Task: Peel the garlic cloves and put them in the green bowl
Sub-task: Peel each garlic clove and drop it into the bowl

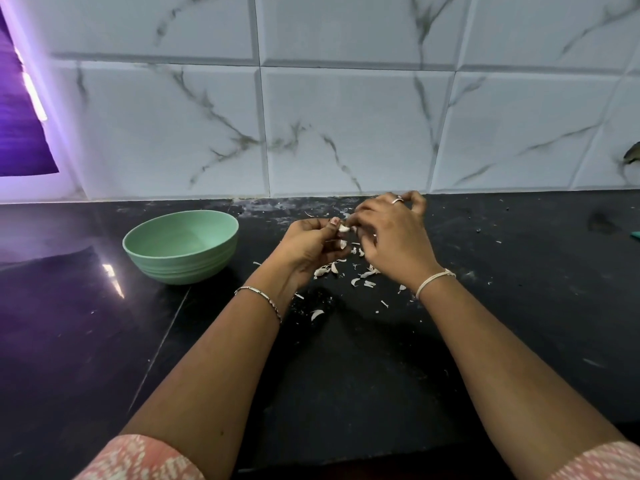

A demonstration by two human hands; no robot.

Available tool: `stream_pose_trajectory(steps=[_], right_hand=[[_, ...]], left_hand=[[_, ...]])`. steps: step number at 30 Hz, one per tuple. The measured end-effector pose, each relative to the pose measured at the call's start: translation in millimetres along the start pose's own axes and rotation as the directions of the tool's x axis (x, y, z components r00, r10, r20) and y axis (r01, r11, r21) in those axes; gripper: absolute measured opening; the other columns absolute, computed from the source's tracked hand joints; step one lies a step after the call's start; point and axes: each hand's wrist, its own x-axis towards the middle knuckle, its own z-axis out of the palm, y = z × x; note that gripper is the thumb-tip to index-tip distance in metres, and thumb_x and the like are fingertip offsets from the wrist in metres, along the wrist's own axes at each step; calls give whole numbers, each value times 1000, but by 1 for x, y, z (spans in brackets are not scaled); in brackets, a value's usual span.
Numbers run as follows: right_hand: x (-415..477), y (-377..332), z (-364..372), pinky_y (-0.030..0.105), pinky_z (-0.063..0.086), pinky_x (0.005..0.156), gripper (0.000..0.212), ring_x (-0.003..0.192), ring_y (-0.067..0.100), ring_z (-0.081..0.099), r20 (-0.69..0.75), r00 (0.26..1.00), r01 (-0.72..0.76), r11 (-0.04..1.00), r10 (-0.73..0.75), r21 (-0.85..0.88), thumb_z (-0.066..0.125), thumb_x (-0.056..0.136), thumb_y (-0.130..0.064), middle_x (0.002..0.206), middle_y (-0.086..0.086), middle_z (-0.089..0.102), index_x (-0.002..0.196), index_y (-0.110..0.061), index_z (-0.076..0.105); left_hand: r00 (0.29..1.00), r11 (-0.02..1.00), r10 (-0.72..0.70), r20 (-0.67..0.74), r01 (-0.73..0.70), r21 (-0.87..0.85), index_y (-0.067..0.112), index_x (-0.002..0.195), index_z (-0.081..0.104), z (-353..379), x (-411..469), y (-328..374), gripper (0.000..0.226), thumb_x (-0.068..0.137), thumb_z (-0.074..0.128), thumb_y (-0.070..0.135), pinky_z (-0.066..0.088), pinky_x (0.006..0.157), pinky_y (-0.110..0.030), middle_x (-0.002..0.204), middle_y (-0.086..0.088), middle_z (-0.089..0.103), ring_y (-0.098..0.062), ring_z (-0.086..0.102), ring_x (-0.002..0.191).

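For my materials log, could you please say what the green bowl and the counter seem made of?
Green bowl: likely matte plastic; even colour, soft sheen, moulded ridges near the base. Counter: probably polished black stone; dark, glossy, reflecting light at left.

A black counter (104,341) met a white, grey-veined tile wall (346,116). A purple panel (20,133) stood far left; a small teal object (636,235) lay at the right edge.

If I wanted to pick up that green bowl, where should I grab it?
Probably pinch the rim of the green bowl on its right side, coming from above: it stands upright and open, and its rounded wall flares outward.
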Motion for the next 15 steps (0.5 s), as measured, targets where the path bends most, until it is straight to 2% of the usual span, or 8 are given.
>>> stream_pose_trajectory(steps=[2,5,6,8,10,12,13,15], right_hand=[[1,-1,1,32,16,90,13,100,11,56,69,976,-217,951,206,220,67,85,-21,93,-17,66,88,-32,71],[-2,2,6,37,31,103,12,93,6,61,332,858,-513,650,391,561,70,86,-26,82,-19,68,78,-34,70],[-3,3,7,40,39,102,13,91,7,64,373,835,-548,541,405,638,71,86,-23,81,-15,70,77,-32,70],[-4,4,4,31,47,92,15,86,7,63,440,804,-579,356,401,734,68,89,-13,84,-7,70,80,-25,70],[-3,4,2,21,44,87,13,89,5,62,481,788,-595,273,385,756,65,91,-11,87,-5,70,85,-21,70],[-1,4,1,20,43,88,8,91,3,62,490,792,-594,273,365,757,66,91,-17,91,-7,70,89,-23,71],[-1,4,2,24,43,90,6,89,2,62,464,805,-579,316,370,751,68,89,-21,90,-10,70,88,-27,71],[-3,6,8,36,35,96,8,87,2,61,322,858,-509,582,400,634,72,85,-32,89,-18,68,84,-39,69]], left_hand=[[1000,1000,21,6,-21,-18,3,84,59,0,1,0,16,97,54,8,60,64,-28,68,-4,61,-6,57,52],[993,988,117,-4,-116,104,7,85,61,-1,2,-2,13,97,56,8,57,64,-24,71,-4,59,-4,57,52],[987,973,161,-12,-156,168,9,85,62,0,2,-3,12,96,56,7,57,63,-22,72,-5,59,-3,58,52],[972,940,233,-23,-220,260,11,86,63,1,3,-4,13,95,58,3,56,61,-20,75,-5,61,-4,58,52],[965,930,259,-31,-241,278,11,87,63,1,4,-4,12,93,60,1,57,63,-19,77,-5,62,-5,60,54],[964,927,263,-31,-244,284,10,86,64,1,3,-3,11,91,63,0,56,63,-19,77,-6,63,-9,61,59],[965,927,261,-27,-243,286,10,86,64,1,2,-3,11,90,64,-1,56,63,-20,76,-6,63,-12,60,61],[967,932,252,-25,-236,276,9,86,64,2,-1,-2,10,90,64,0,54,62,-23,74,-8,62,-14,57,62]])
